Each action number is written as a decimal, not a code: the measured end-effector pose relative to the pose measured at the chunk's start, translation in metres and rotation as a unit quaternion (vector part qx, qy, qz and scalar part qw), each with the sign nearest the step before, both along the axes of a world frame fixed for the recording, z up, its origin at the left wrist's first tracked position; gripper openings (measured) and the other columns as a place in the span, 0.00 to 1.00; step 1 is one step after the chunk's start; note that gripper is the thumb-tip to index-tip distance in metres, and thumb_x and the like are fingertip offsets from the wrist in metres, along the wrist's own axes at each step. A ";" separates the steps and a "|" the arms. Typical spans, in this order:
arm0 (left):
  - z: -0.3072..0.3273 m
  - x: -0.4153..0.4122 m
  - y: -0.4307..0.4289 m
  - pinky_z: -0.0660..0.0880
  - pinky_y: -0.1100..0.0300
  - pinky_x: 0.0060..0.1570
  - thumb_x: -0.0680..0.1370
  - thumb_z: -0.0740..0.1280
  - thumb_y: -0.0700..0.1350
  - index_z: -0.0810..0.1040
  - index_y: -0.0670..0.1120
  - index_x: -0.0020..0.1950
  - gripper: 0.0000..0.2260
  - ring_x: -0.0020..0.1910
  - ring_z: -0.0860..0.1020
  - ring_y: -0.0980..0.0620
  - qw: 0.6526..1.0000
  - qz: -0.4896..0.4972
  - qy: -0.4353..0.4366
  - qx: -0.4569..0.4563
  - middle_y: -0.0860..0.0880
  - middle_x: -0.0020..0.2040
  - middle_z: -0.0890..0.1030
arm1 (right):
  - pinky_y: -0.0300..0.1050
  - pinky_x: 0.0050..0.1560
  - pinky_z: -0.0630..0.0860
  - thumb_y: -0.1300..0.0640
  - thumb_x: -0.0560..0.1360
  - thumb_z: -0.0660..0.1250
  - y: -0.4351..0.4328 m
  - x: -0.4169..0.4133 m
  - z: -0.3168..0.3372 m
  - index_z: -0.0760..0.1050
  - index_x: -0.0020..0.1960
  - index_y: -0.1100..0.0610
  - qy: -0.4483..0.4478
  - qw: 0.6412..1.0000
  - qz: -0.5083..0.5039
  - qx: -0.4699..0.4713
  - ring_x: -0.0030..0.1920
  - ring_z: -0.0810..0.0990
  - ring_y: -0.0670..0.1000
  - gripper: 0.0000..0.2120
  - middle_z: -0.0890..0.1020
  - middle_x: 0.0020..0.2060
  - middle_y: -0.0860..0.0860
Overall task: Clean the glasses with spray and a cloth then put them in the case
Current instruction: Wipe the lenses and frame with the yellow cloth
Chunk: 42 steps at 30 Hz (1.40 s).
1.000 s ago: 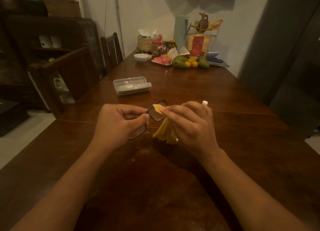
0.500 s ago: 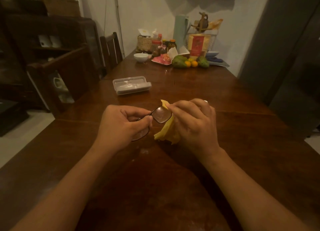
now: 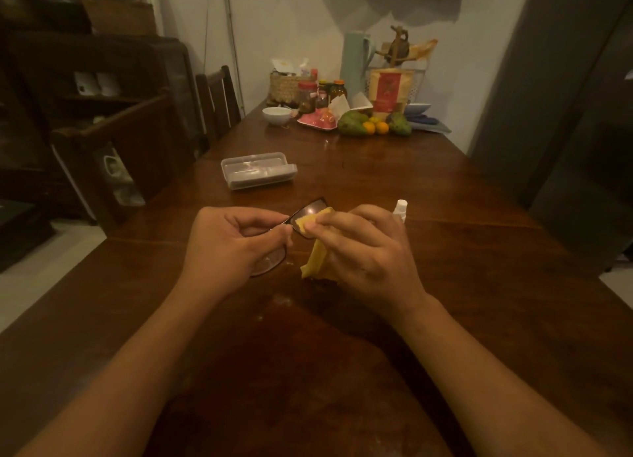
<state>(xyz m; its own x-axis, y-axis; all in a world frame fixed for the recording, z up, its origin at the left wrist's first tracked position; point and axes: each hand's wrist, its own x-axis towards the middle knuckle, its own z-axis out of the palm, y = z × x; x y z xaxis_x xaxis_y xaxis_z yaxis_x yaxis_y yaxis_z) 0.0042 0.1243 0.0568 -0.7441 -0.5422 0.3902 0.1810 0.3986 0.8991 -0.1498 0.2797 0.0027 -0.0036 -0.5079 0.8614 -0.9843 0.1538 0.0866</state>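
Over table [image 3: 445, 258], left hand [image 3: 233, 244] grips glasses [image 3: 308, 211], right hand [image 3: 366, 247] pinches cloth [image 3: 318, 261], seemingly on lens

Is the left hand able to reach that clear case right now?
Probably yes: the case lies just beyond the left hand with only bare table between, though that hand is busy holding the glasses.

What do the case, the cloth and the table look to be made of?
The case: probably clear, frosted plastic; the table shows through it. The cloth: soft matte yellow fabric; it folds and hangs limp from the right hand. The table: dark glossy wood; plank seams and reflections show.
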 end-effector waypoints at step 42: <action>0.001 0.000 0.004 0.82 0.64 0.39 0.73 0.75 0.38 0.86 0.52 0.43 0.08 0.37 0.86 0.51 1.000 0.003 -0.005 0.023 0.49 0.36 0.87 | 0.55 0.51 0.72 0.59 0.78 0.71 0.005 -0.008 0.003 0.83 0.63 0.53 -0.019 0.999 -0.019 -0.023 0.60 0.75 0.53 0.14 0.84 0.59 0.48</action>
